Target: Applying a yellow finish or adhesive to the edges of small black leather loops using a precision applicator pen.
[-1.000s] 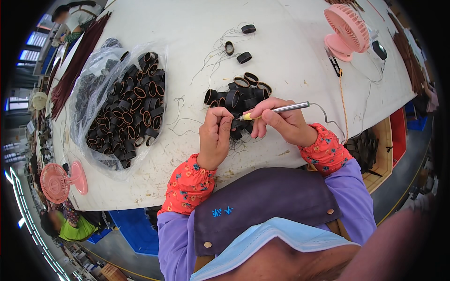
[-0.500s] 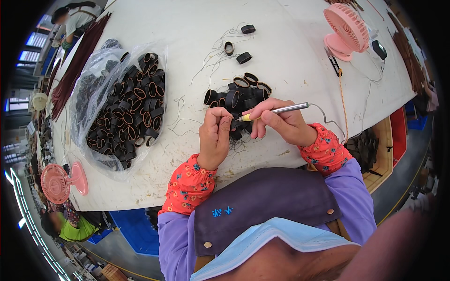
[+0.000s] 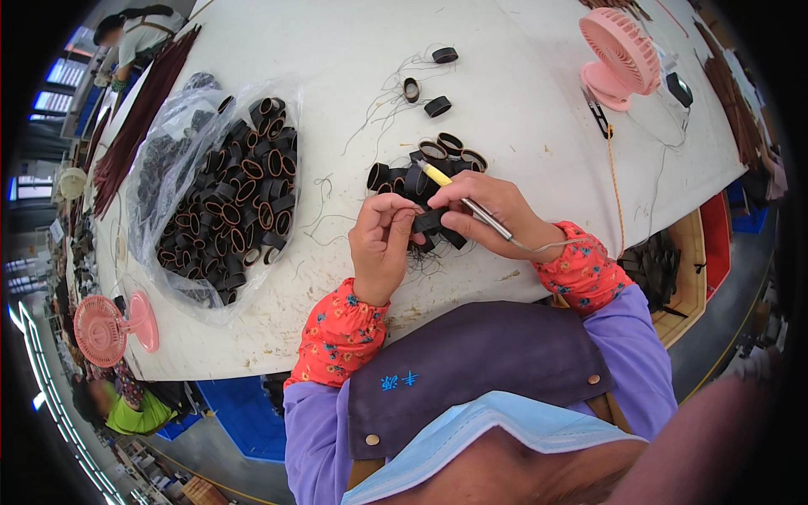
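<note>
My left hand [image 3: 383, 252] pinches a black band loop [image 3: 427, 220] at the middle of the worktable's near half, with fine threads below it. My right hand [image 3: 501, 210] grips a pen-shaped tool [image 3: 488, 217] with a steel barrel, a yellow front part and a wire from its rear; the tip now points up and left, away from the band. Its fingertips are close beside the band, possibly touching it. Just beyond both hands lies a pile of black oval loops [image 3: 379, 176], and a few single loops [image 3: 438, 107] with loose threads lie farther back.
On the worktable [image 3: 530, 101]: a plastic bag of black loops [image 3: 252, 185], two pink fans [image 3: 623, 55] [image 3: 101, 328], small snips [image 3: 598, 114] on a cord, dark red strips [image 3: 143, 118]. Bins [image 3: 715, 244] [image 3: 240, 421] stand below the edges. Co-workers [image 3: 143, 38] [image 3: 130, 408] are at the left.
My right hand has turned the tool so its yellow end swings up and away from my left fingers, with the rear lower. More of the band between my hands shows.
</note>
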`<move>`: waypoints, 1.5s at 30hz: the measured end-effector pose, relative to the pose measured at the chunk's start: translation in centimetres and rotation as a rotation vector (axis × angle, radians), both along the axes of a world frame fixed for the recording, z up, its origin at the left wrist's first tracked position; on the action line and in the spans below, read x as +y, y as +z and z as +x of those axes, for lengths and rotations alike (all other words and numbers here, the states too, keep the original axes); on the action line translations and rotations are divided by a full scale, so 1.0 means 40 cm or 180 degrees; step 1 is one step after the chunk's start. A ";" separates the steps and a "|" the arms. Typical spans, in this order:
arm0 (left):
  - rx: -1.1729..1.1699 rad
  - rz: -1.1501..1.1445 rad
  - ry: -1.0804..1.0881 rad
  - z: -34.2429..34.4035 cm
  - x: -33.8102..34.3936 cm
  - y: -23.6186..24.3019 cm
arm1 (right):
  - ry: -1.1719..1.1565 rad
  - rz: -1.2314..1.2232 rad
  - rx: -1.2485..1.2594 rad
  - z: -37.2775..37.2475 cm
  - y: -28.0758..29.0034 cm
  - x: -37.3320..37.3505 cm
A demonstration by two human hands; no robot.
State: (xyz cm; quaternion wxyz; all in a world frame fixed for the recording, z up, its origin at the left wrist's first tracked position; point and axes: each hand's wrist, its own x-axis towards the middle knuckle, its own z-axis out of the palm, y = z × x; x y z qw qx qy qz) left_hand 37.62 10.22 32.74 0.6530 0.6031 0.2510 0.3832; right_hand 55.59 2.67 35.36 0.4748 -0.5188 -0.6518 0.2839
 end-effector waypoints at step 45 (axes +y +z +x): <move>-0.0042 -0.0309 -0.0523 -0.002 0.004 0.002 | 0.0008 0.0175 0.0772 -0.018 -0.038 -0.010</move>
